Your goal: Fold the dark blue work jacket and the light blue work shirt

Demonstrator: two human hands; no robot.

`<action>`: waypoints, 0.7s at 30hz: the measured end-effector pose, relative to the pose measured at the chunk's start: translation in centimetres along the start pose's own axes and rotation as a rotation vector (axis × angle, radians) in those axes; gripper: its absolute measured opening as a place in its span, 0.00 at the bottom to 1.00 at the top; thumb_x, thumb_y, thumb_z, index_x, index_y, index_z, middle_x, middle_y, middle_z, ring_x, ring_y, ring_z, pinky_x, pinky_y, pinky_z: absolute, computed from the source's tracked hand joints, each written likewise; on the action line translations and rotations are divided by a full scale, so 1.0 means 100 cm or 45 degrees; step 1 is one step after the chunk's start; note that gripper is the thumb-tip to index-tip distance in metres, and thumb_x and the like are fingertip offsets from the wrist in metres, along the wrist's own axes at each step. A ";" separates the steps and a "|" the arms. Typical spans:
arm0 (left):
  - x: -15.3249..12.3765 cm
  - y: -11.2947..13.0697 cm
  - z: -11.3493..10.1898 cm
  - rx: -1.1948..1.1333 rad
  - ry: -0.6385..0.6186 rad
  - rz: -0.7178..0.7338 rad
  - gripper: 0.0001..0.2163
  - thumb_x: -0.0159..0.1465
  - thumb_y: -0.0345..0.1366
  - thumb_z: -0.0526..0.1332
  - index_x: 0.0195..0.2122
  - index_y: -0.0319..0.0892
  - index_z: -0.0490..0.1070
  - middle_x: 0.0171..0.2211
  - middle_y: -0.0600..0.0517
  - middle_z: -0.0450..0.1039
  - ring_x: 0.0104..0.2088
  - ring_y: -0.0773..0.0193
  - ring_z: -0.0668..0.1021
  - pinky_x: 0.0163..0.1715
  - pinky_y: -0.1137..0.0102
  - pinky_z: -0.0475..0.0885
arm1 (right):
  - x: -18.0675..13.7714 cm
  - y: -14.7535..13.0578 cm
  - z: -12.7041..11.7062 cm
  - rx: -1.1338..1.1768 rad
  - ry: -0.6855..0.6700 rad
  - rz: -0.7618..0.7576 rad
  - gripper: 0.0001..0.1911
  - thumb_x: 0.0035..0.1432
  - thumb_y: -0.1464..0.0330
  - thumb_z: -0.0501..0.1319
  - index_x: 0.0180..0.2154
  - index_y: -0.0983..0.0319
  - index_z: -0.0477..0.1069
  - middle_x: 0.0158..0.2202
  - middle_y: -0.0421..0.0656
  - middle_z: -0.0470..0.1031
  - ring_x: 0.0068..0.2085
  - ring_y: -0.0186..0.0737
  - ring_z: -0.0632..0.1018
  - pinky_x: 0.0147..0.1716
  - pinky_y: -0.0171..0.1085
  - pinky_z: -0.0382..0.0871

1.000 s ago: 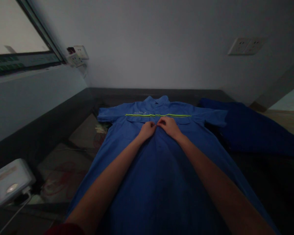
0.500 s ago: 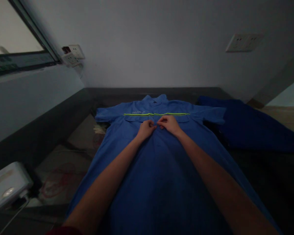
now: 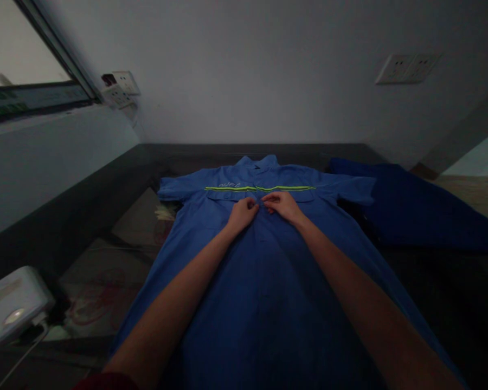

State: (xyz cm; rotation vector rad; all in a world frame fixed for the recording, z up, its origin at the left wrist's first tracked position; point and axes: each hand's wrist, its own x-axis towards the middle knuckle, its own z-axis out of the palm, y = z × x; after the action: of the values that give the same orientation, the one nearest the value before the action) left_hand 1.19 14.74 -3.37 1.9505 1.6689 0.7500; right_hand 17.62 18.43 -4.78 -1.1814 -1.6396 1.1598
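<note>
A blue short-sleeved shirt lies spread out, its collar towards the wall and a yellow-green stripe across the chest. Just below that stripe, my left hand pinches the shirt's front placket. My right hand is close beside it at the same placket, thumb and fingers bent together on the cloth. Whatever small part sits between the fingertips is too small to make out. Both forearms reach over the lower half of the shirt.
A dark blue folded garment lies at the right by the sleeve. At the lower left is a white box with a cable. Wall sockets are at the right, more at the left near a window. A dark ledge runs along the wall.
Both hands stay at the placket. The right fingers have shifted slightly, and the fingertips of the two hands are a little differently set. The shirt lies as before.
</note>
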 end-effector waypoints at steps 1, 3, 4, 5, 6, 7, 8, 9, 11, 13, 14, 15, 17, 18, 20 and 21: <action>-0.001 0.000 0.000 0.028 0.016 -0.002 0.07 0.63 0.35 0.56 0.35 0.39 0.72 0.31 0.50 0.74 0.33 0.62 0.75 0.32 0.71 0.65 | 0.000 0.001 0.001 -0.065 0.031 -0.026 0.05 0.47 0.72 0.65 0.31 0.65 0.75 0.21 0.38 0.74 0.21 0.32 0.72 0.23 0.32 0.68; -0.005 0.000 0.003 0.130 0.057 0.015 0.08 0.63 0.36 0.55 0.37 0.40 0.72 0.33 0.49 0.75 0.35 0.60 0.75 0.35 0.70 0.66 | -0.003 0.002 0.002 -0.238 0.093 -0.094 0.02 0.48 0.74 0.64 0.29 0.65 0.74 0.23 0.39 0.74 0.23 0.32 0.73 0.26 0.32 0.68; -0.007 0.000 0.004 0.198 0.078 0.039 0.08 0.64 0.36 0.55 0.38 0.40 0.71 0.34 0.48 0.75 0.37 0.59 0.75 0.36 0.69 0.66 | -0.004 0.002 0.003 -0.341 0.122 -0.139 0.01 0.48 0.74 0.63 0.28 0.65 0.74 0.24 0.40 0.74 0.25 0.33 0.73 0.28 0.33 0.68; -0.009 0.000 0.005 0.270 0.104 0.070 0.08 0.64 0.36 0.55 0.40 0.40 0.71 0.37 0.46 0.75 0.39 0.58 0.75 0.39 0.67 0.67 | -0.006 0.002 0.005 -0.444 0.148 -0.188 0.02 0.49 0.74 0.63 0.27 0.64 0.75 0.25 0.40 0.74 0.27 0.34 0.73 0.31 0.34 0.68; -0.011 0.000 0.007 0.335 0.134 0.101 0.09 0.63 0.36 0.56 0.41 0.40 0.71 0.40 0.46 0.75 0.42 0.56 0.74 0.41 0.66 0.66 | -0.009 0.002 0.006 -0.543 0.170 -0.239 0.02 0.51 0.74 0.63 0.28 0.64 0.75 0.27 0.41 0.74 0.30 0.36 0.74 0.34 0.35 0.68; -0.013 0.000 0.008 0.388 0.162 0.126 0.10 0.63 0.36 0.56 0.43 0.41 0.70 0.43 0.45 0.74 0.45 0.55 0.73 0.44 0.64 0.66 | -0.011 0.002 0.007 -0.634 0.191 -0.288 0.03 0.52 0.73 0.62 0.29 0.63 0.75 0.29 0.42 0.74 0.33 0.37 0.74 0.37 0.36 0.68; -0.014 0.000 0.008 0.426 0.183 0.143 0.11 0.63 0.36 0.56 0.46 0.41 0.69 0.46 0.44 0.73 0.48 0.54 0.72 0.47 0.63 0.65 | -0.013 0.001 0.008 -0.716 0.212 -0.333 0.04 0.54 0.72 0.62 0.30 0.63 0.76 0.32 0.44 0.75 0.36 0.39 0.74 0.40 0.38 0.67; -0.015 0.000 0.009 0.449 0.191 0.155 0.13 0.64 0.36 0.55 0.49 0.41 0.68 0.50 0.44 0.71 0.51 0.54 0.70 0.50 0.62 0.63 | -0.016 0.001 0.009 -0.789 0.229 -0.371 0.05 0.56 0.71 0.61 0.32 0.62 0.76 0.34 0.45 0.74 0.39 0.40 0.73 0.43 0.39 0.66; -0.017 -0.001 0.009 0.476 0.166 0.170 0.16 0.66 0.37 0.53 0.54 0.41 0.64 0.55 0.44 0.68 0.56 0.55 0.67 0.56 0.59 0.58 | -0.023 0.000 0.010 -0.918 0.247 -0.418 0.08 0.59 0.68 0.59 0.37 0.61 0.76 0.41 0.47 0.74 0.45 0.43 0.72 0.48 0.42 0.63; -0.018 -0.003 0.007 0.505 0.099 0.187 0.18 0.68 0.39 0.50 0.57 0.41 0.62 0.59 0.44 0.64 0.60 0.55 0.63 0.60 0.57 0.53 | -0.030 0.000 0.008 -1.030 0.232 -0.418 0.13 0.61 0.65 0.57 0.45 0.61 0.74 0.48 0.49 0.72 0.51 0.45 0.69 0.51 0.43 0.61; -0.018 -0.005 0.006 0.521 0.061 0.196 0.19 0.68 0.40 0.48 0.58 0.41 0.61 0.60 0.45 0.62 0.62 0.55 0.60 0.61 0.55 0.51 | -0.034 0.001 0.007 -1.080 0.206 -0.408 0.16 0.62 0.64 0.56 0.49 0.62 0.72 0.51 0.50 0.71 0.53 0.46 0.68 0.52 0.44 0.61; -0.019 -0.007 0.005 0.538 0.024 0.206 0.20 0.69 0.42 0.46 0.59 0.41 0.61 0.62 0.45 0.60 0.63 0.54 0.58 0.61 0.54 0.50 | -0.038 0.001 0.005 -1.127 0.172 -0.399 0.18 0.63 0.63 0.55 0.52 0.62 0.70 0.53 0.52 0.69 0.55 0.47 0.67 0.53 0.45 0.60; -0.019 -0.013 0.001 0.575 -0.036 0.238 0.22 0.70 0.44 0.43 0.60 0.41 0.60 0.63 0.45 0.57 0.64 0.52 0.56 0.61 0.52 0.51 | -0.044 0.003 0.001 -1.205 0.104 -0.394 0.22 0.64 0.62 0.54 0.56 0.63 0.66 0.57 0.53 0.67 0.58 0.47 0.65 0.56 0.45 0.58; -0.020 -0.016 0.000 0.594 -0.054 0.257 0.22 0.70 0.43 0.42 0.61 0.42 0.59 0.64 0.46 0.56 0.65 0.52 0.55 0.61 0.52 0.51 | -0.047 0.004 -0.001 -1.232 0.077 -0.396 0.22 0.64 0.62 0.53 0.57 0.63 0.65 0.58 0.53 0.66 0.58 0.46 0.65 0.57 0.45 0.57; -0.020 -0.022 -0.003 0.631 -0.070 0.290 0.21 0.70 0.42 0.42 0.62 0.44 0.58 0.65 0.48 0.54 0.65 0.52 0.55 0.61 0.52 0.51 | -0.052 0.004 -0.004 -1.261 0.052 -0.396 0.22 0.65 0.63 0.52 0.58 0.63 0.63 0.59 0.52 0.65 0.59 0.45 0.65 0.58 0.45 0.57; -0.021 -0.024 -0.004 0.645 -0.069 0.300 0.21 0.70 0.41 0.43 0.62 0.45 0.58 0.65 0.48 0.54 0.65 0.52 0.55 0.61 0.52 0.51 | -0.053 0.004 -0.004 -1.265 0.053 -0.393 0.22 0.65 0.63 0.52 0.58 0.63 0.63 0.60 0.52 0.64 0.59 0.45 0.65 0.58 0.45 0.57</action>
State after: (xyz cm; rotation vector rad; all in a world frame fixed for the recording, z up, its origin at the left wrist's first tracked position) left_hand -1.10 13.05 -4.90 2.5213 1.7359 0.3646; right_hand 19.50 13.47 -5.50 -1.4112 -2.3431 0.0626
